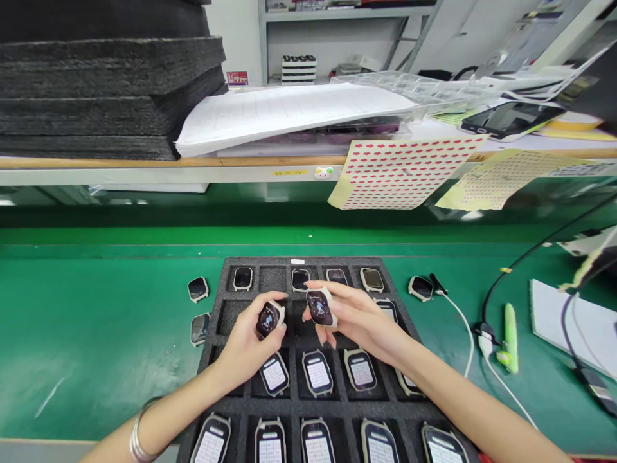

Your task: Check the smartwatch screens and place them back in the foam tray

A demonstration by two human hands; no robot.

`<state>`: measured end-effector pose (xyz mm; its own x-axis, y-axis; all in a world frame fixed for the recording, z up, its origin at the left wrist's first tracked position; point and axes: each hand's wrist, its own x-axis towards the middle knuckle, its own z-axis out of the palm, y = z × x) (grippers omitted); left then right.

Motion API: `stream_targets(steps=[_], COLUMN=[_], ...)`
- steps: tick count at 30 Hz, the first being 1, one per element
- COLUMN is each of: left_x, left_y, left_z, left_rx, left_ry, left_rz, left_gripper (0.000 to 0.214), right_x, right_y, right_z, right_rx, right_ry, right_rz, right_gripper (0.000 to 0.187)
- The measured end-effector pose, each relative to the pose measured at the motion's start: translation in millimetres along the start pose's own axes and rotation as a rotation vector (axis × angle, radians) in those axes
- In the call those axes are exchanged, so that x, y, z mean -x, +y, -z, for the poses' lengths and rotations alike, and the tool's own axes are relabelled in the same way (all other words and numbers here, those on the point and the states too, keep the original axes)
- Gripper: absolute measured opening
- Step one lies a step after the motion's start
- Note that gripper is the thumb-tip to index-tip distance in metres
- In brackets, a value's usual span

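My left hand [258, 341] grips a smartwatch body [268, 319] without a strap, its dark screen lit with a small picture. A second strapless smartwatch [321, 307] is held up by my right hand [357, 312], its screen showing a similar picture. Both hands hover over a black foam tray [225, 270] divided into square compartments. Several watches lie in the tray; those in the nearer rows, such as this watch [318, 373], show white screens with rows of text. In the back row a dark-screened watch [243, 278] sits at the left. My forearms hide some compartments.
Two loose watches, one of them the upper watch [197, 289], lie left of the tray on the green table [96, 334]. To the right are another watch [421, 288], a charging cable [463, 315] and a green pen-like object [509, 337]. A shelf [168, 172] behind carries stacked black foam [106, 96] and papers [299, 112].
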<state>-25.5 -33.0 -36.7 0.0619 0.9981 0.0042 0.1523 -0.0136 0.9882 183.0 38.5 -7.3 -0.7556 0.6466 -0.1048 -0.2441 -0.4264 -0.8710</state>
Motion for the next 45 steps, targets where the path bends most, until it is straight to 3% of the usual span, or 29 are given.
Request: stream_targets(steps=[45], left_x=[0.5], left_y=[3.2], left_z=[4.0], left_rx=[-0.100], left_ry=[0.079], left_rz=[-0.056], left_gripper=[0.037], right_x=[2.5], right_y=[-3.8], right_z=[-5.2], right_rx=[0.158], right_ry=[0.030], right_rz=[0.005], right_gripper=[0.042])
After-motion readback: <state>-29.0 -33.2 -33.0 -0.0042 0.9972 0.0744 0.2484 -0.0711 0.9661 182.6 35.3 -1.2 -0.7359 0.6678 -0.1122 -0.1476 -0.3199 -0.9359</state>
